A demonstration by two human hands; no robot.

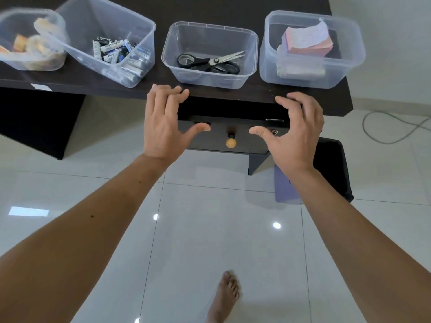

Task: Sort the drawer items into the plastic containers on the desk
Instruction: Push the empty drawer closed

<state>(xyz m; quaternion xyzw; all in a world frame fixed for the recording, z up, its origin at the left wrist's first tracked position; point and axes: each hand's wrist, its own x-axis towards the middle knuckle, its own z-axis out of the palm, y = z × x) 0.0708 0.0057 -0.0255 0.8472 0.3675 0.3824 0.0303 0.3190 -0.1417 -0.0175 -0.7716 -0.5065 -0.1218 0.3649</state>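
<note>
Both my hands hover in the middle of the frame, just below the front edge of the dark brown wooden tabletop (233, 10). My left hand (163, 122) has its fingers loosely bent and its thumb stretched out to the right; its grip is open and holds nothing. My right hand (296, 129) mirrors it, fingers loosely curved over the tabletop's edge, thumb pointing left, grip open and empty too. Whether the fingertips touch the edge I cannot tell.

Between my two thumbs sits the dark drawer front (233, 136) with its round yellowish knob (231, 142), and the drawer looks closed.

Four clear plastic containers stand in a row across the top of the frame. The blurred one at upper left (56, 26) holds orange and tan things I cannot make out. Next to it, touching or overlapping it, a tilted container (140, 22) holds a heap of white and blue batteries (119, 57). The one at upper centre (210, 26) holds black-handled scissors (210, 62). The one at upper right (349, 26) holds a stack of pink and pale paper notes (307, 43).

Below lies a glossy white tiled floor (210, 229), with my bare foot (224, 297) at bottom centre and a grey cable (396, 127) at the right edge.
</note>
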